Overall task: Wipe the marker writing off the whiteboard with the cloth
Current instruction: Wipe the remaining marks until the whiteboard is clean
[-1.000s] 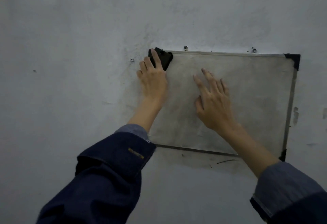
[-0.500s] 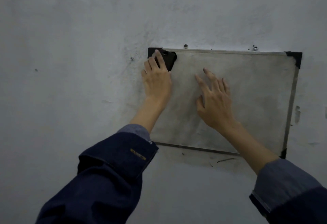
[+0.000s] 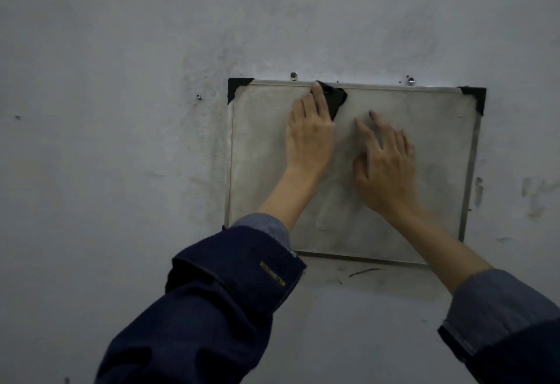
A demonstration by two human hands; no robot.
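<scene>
A small whiteboard (image 3: 263, 171) with a metal frame and black corner caps hangs on a grey wall. Its surface is smeared grey, with no legible writing that I can make out. My left hand (image 3: 309, 138) presses a dark cloth (image 3: 335, 100) flat against the board just under the top edge, near the upper middle. My right hand (image 3: 388, 165) lies flat on the board's centre with its fingers spread, holding nothing.
Two screws (image 3: 293, 75) stick out of the wall above the board's top edge, and another screw (image 3: 198, 96) sits to the left. Dark smudges and a short black marker stroke (image 3: 363, 271) mark the wall (image 3: 121, 80) below the board.
My left hand has slid the cloth to the right along the top edge, away from the upper left corner, which now shows its black cap. My right hand has stayed put.
</scene>
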